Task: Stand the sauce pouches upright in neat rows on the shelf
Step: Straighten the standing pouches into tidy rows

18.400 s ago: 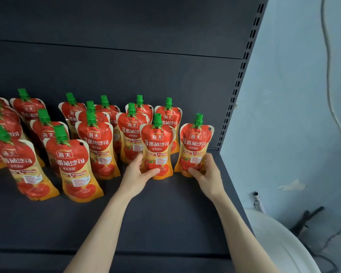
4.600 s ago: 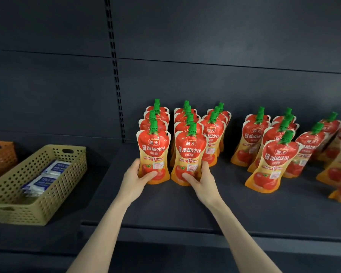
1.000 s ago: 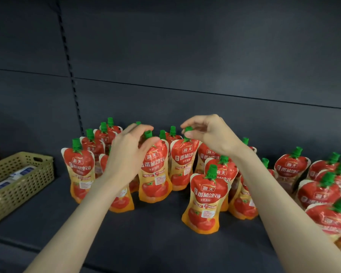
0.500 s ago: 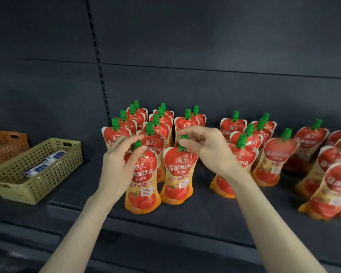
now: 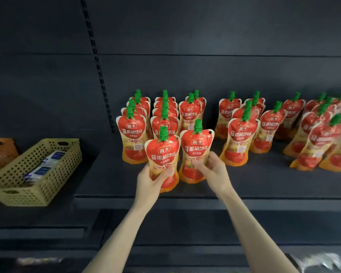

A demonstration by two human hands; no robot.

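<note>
Front edge of shelf [image 5: 264, 184]: left pouch [image 5: 162, 152] and right pouch [image 5: 196, 144] upright, side by side, ahead of the rows [image 5: 164, 115];
Left hand [image 5: 149, 184]: fingers wrapped round left pouch;
Right hand [image 5: 213, 172]: fingers curled on right pouch

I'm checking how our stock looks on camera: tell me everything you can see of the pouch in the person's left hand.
The sauce pouch is a glossy, flexible-looking stand-up pack: red top with a white-edged logo and white lettering, orange-yellow bottom with a tomato picture, green cap on its top spout. It is held upright at the front of the shelf, ahead of the rows. The left hand grips its lower part. Whether its base rests on the shelf is unclear.
</note>
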